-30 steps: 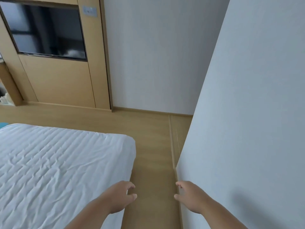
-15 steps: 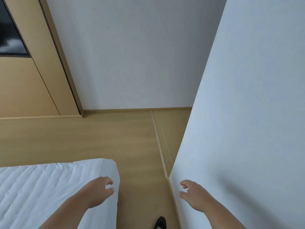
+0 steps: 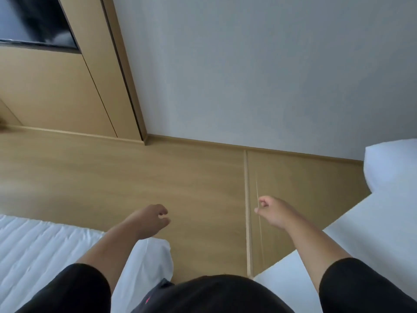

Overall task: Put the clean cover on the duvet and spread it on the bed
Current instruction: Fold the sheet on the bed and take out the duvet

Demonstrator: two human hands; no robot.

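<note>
Head view, and the bed sits low on the left, its white quilted top bare and its corner right under the left hand. No duvet and no clean cover can be told for sure from here. Off to the right of the right hand there is a white rounded shape against the wall, and I cannot tell whether that is bedding or something else.

Both hands are out in front over the wooden floor, holding nothing. Left grip: fingers loosely curled, released, carrying no cloth. Right grip: fingers curled in tighter, close to a fist, also with nothing in it.

What has changed: a second ago the bed filled much more of the lower left, and a white wall stood close along the right. Now the view has swung round, the bed has slid down and back, the wood panel with its dark screen leans in at the top left, and that white shape has come into sight on the right. The person's dark top now shows at the bottom.

My read: the person is turning away from the bed's corner to fetch the bedding, so the covering itself has not started.
</note>
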